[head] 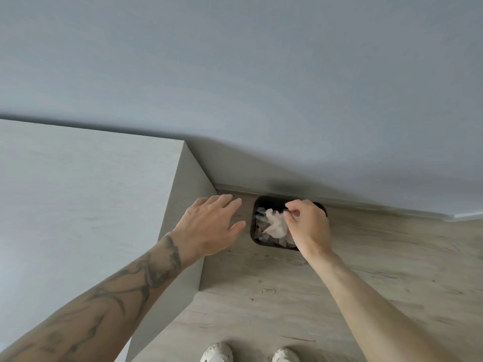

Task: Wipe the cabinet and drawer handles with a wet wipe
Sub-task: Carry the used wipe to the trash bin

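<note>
Cabinet (78,192): pale wood-grain laminate, matt, with a fine linear texture on top and side. Floor (287,296): grey-beige wood-look boards, matt, with darker knots and streaks. Wall (235,74): smooth, matt pale blue-grey paint. Bin (253,226): dark and smooth, plastic by its look. Wipe (274,223): thin white sheet, soft and crumpled. Shoes (217,354): off-white moulded material with holes through it, foam or plastic.

Your right hand (307,226) hides the right side of the bin (266,201), and you can't tell if it pinches the wipe (274,223). Your shoes (217,352) are cut off at the bottom edge, the cabinet (78,192) at the left
</note>
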A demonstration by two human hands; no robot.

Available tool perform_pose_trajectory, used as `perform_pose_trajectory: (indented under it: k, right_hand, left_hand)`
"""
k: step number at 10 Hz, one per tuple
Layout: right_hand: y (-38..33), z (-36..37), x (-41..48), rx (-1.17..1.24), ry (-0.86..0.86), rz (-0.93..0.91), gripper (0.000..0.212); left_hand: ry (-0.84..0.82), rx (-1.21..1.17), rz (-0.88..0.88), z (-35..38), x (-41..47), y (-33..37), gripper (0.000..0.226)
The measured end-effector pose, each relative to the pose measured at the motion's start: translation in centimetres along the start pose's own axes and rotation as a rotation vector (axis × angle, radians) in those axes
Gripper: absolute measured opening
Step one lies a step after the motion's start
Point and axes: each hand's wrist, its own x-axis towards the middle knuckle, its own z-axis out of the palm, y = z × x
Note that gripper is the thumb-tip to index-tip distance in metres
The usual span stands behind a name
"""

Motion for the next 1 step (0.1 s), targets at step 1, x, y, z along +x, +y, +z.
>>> perform_pose_trajectory:
  k: [1]
  right_hand:
    - [0.10,-0.73,-0.32,-0.007,0.022,0.013,0.017]
  left_hand:
    - [0.051,-0.048,0.000,-0.68,-0.16,0.62,0.064]
